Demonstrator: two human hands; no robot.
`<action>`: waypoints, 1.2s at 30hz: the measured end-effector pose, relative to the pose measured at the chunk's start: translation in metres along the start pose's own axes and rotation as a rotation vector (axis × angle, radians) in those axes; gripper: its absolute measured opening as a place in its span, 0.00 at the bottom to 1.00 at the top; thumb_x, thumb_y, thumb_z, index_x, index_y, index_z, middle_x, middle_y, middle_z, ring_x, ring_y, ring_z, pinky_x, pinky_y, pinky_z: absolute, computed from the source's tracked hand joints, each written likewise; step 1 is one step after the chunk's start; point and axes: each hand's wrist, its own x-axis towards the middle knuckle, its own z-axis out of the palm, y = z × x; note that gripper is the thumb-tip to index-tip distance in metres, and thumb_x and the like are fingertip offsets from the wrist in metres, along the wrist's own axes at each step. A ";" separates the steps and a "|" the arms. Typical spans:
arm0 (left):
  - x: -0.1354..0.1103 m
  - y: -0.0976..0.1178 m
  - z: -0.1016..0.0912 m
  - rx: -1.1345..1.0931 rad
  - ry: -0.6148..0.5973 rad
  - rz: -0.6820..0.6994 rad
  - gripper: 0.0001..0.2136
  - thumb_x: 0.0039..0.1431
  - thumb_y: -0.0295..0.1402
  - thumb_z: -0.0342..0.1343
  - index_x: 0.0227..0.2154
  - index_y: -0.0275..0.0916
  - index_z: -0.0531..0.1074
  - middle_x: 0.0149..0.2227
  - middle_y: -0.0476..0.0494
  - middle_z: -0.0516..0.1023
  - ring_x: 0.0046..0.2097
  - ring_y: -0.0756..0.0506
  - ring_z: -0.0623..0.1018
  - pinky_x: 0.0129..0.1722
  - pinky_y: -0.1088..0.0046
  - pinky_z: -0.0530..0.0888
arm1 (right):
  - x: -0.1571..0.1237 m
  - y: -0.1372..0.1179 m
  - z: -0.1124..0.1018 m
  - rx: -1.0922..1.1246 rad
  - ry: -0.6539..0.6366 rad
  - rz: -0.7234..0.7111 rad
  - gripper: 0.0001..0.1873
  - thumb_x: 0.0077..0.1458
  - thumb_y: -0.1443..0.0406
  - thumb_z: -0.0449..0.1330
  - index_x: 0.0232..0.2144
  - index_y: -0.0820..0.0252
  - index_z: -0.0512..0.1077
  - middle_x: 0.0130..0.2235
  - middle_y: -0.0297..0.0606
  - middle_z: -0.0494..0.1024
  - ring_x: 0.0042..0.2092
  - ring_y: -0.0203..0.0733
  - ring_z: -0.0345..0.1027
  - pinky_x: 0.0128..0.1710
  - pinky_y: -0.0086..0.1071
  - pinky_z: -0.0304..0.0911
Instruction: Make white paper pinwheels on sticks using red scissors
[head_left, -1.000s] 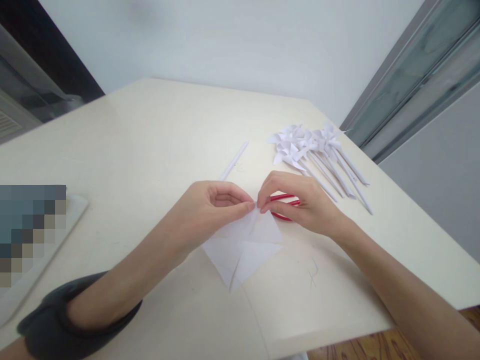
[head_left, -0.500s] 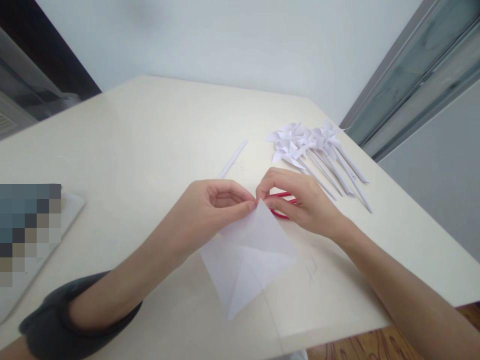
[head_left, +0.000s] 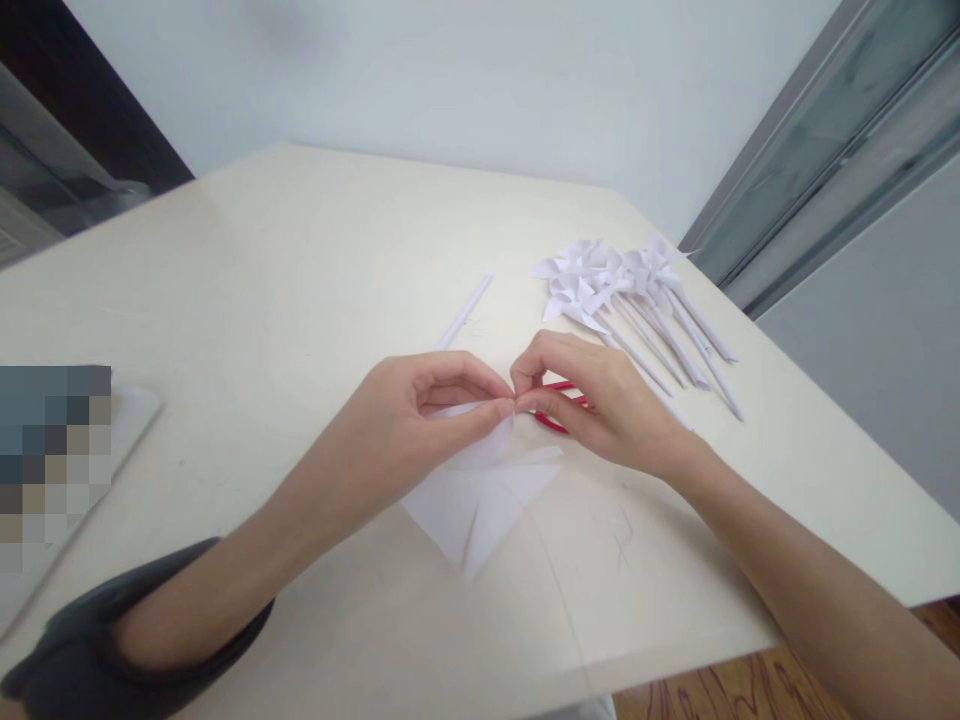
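A white paper square (head_left: pixel 450 500) with slits cut in from its corners hangs below my fingers, one corner pointing toward me. My left hand (head_left: pixel 442 405) pinches its upper part between thumb and fingers. Thumb and index finger of my right hand (head_left: pixel 577 390) are pressed together at the paper's tip, meeting the left fingertips. What exactly lies between the right fingertips is too small to see. Partly behind my right hand lie the red handles of what look like scissors (head_left: pixel 551 420). A rolled white paper stick (head_left: pixel 466 310) rests beyond my left hand.
Several white paper pinwheels (head_left: pixel 581 285) on rolled sticks lie at the right of the white table (head_left: pixel 337 250). A pale flat object (head_left: pixel 139 420), partly pixelated over, is at the left edge. A wall stands behind the table.
The paper's top corner, upright earlier, is now drawn in at my fingertips, and a curved flap and the slits show. Its lower corner has risen. Both hands stay in nearly the same place.
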 end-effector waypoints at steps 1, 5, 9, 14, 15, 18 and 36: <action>0.000 0.000 -0.001 0.001 -0.024 -0.001 0.05 0.50 0.37 0.59 0.28 0.42 0.76 0.33 0.49 0.81 0.39 0.43 0.78 0.38 0.74 0.73 | 0.000 0.000 0.000 -0.029 -0.018 -0.017 0.06 0.57 0.70 0.54 0.28 0.60 0.64 0.30 0.31 0.69 0.32 0.33 0.61 0.38 0.29 0.57; 0.002 -0.005 -0.002 0.049 -0.087 -0.088 0.05 0.49 0.38 0.59 0.28 0.43 0.75 0.33 0.49 0.80 0.37 0.43 0.78 0.35 0.73 0.72 | 0.000 0.000 -0.001 0.025 -0.068 -0.016 0.05 0.58 0.68 0.55 0.29 0.60 0.65 0.31 0.32 0.70 0.33 0.33 0.62 0.39 0.29 0.57; 0.004 -0.006 -0.001 0.016 -0.107 -0.175 0.06 0.47 0.39 0.61 0.25 0.42 0.74 0.26 0.50 0.79 0.28 0.47 0.75 0.25 0.77 0.67 | 0.000 0.002 0.000 0.162 -0.094 -0.006 0.03 0.57 0.69 0.56 0.30 0.61 0.66 0.32 0.32 0.71 0.33 0.31 0.64 0.36 0.26 0.59; 0.007 -0.007 -0.003 -0.124 -0.042 -0.250 0.09 0.46 0.41 0.61 0.27 0.42 0.73 0.24 0.51 0.77 0.23 0.49 0.73 0.19 0.79 0.63 | 0.000 0.005 -0.004 0.240 -0.098 0.195 0.09 0.61 0.62 0.51 0.35 0.61 0.68 0.37 0.36 0.73 0.38 0.34 0.67 0.37 0.28 0.61; 0.007 -0.009 -0.005 -0.135 0.016 -0.234 0.09 0.46 0.41 0.61 0.28 0.43 0.72 0.25 0.51 0.76 0.23 0.50 0.72 0.19 0.80 0.63 | -0.001 0.007 -0.007 0.280 -0.123 0.257 0.12 0.62 0.60 0.48 0.37 0.61 0.68 0.39 0.37 0.74 0.39 0.35 0.67 0.37 0.28 0.61; 0.010 -0.018 -0.011 -0.164 0.237 -0.115 0.11 0.47 0.43 0.61 0.29 0.43 0.71 0.27 0.54 0.74 0.21 0.54 0.68 0.17 0.82 0.61 | -0.002 0.014 -0.014 0.393 -0.284 0.387 0.14 0.61 0.57 0.50 0.38 0.61 0.68 0.37 0.37 0.75 0.36 0.34 0.68 0.33 0.28 0.62; 0.013 -0.013 -0.006 0.069 -0.113 -0.014 0.06 0.55 0.36 0.56 0.32 0.42 0.74 0.31 0.50 0.78 0.33 0.48 0.77 0.31 0.77 0.73 | 0.001 0.006 -0.017 0.193 -0.007 0.356 0.04 0.54 0.67 0.57 0.29 0.62 0.71 0.30 0.34 0.75 0.33 0.33 0.68 0.35 0.29 0.63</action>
